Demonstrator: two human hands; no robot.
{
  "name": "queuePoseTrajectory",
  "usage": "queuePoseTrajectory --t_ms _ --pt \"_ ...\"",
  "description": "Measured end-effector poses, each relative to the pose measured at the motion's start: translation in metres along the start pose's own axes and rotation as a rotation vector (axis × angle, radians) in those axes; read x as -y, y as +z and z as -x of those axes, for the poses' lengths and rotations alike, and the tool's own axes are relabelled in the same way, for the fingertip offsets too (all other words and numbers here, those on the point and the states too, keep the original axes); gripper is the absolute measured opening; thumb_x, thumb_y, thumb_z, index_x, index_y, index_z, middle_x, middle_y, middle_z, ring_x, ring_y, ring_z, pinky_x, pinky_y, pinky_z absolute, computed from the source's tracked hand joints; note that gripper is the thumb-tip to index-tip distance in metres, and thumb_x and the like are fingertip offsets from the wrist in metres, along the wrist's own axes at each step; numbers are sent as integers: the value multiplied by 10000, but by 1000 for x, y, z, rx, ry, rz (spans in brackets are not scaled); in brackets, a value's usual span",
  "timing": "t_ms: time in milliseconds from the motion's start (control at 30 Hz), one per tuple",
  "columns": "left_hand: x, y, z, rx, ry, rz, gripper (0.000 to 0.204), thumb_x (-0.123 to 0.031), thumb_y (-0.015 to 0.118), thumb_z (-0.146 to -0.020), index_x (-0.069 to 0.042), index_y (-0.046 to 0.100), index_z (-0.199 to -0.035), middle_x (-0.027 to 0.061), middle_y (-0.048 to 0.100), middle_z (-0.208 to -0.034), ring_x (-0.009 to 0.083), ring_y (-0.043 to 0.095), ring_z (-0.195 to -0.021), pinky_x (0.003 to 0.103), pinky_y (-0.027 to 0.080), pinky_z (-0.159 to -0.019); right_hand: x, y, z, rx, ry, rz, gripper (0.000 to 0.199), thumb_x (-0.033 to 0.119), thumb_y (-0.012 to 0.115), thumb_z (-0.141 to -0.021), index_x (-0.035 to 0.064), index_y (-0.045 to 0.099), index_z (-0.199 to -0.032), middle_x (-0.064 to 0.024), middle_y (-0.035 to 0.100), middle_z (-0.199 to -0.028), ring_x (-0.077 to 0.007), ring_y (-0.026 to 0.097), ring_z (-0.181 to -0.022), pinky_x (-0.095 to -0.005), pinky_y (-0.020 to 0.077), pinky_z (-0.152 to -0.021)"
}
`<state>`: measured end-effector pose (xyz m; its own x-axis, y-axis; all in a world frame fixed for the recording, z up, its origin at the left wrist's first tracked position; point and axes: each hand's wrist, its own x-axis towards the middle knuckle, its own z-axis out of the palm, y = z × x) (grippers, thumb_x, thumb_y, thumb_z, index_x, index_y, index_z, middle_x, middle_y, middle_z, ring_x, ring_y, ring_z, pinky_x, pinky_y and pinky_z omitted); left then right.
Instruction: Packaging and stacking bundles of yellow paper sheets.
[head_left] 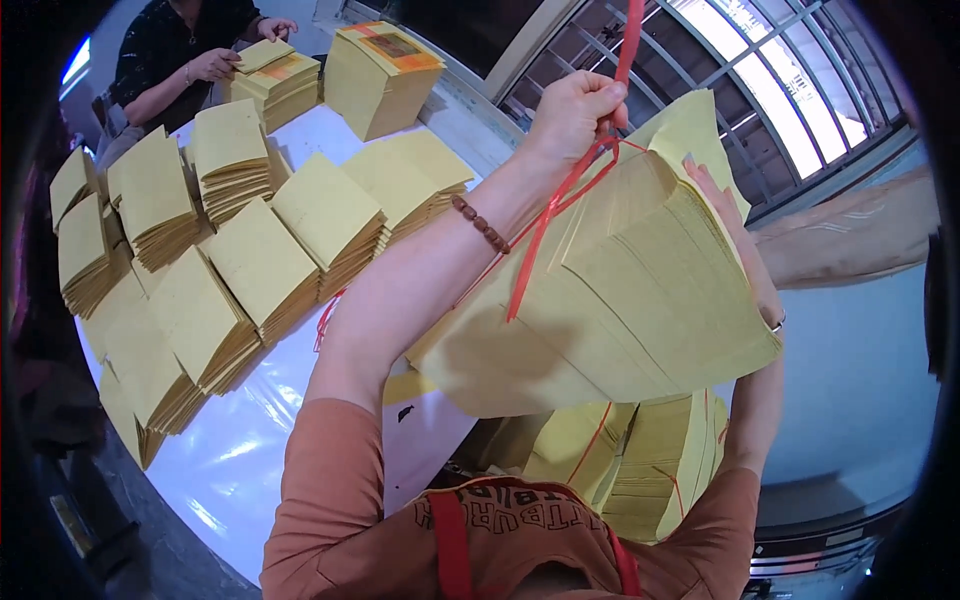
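A large bundle of yellow paper sheets (660, 310) is tilted up in front of me, its cut edges fanned. My left hand (578, 115) is closed in a fist round a red plastic strap (550, 235). This strap runs upward out of the fist and is looped and crossed at the bundle's upper side, with a loose end hanging down. My right hand (718, 198) holds the bundle's right side, its fingers straight along the paper; part of the hand is hidden behind the sheets.
Several stacks of folded yellow paper (265, 265) cover the white table (225, 495) to my left. More strapped yellow bundles (655, 470) lie below, close to my body. A tall paper block (380, 85) stands near the window bars (740, 90). Across the table, another person's hands (215, 65) handle paper.
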<state>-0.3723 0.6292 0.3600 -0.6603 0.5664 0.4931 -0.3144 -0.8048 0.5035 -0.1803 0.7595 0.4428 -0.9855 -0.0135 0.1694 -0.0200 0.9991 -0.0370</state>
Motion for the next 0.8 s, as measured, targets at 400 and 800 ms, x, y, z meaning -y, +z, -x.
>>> queuePoseTrajectory --t_ms 400,800 --pt "-29 -16 32 397 -289 -738 429 -310 592 -864 -36 460 -1166 25 562 -798 74 510 -725 239 403 -627 -34 -4 6 18 121 -138 498 316 339 -939 123 307 -1397 -32 300 -1455 -192 164 -1381 -400 -11 -1115" --pt "10 -33 57 257 46 -1076 315 -281 486 -858 3 535 -986 183 621 -909 321 586 -899 399 436 -781 -40 12 2 -48 122 -247 496 275 383 -921 119 322 -1388 -46 312 -1449 -185 170 -1380 -394 -16 -1113"
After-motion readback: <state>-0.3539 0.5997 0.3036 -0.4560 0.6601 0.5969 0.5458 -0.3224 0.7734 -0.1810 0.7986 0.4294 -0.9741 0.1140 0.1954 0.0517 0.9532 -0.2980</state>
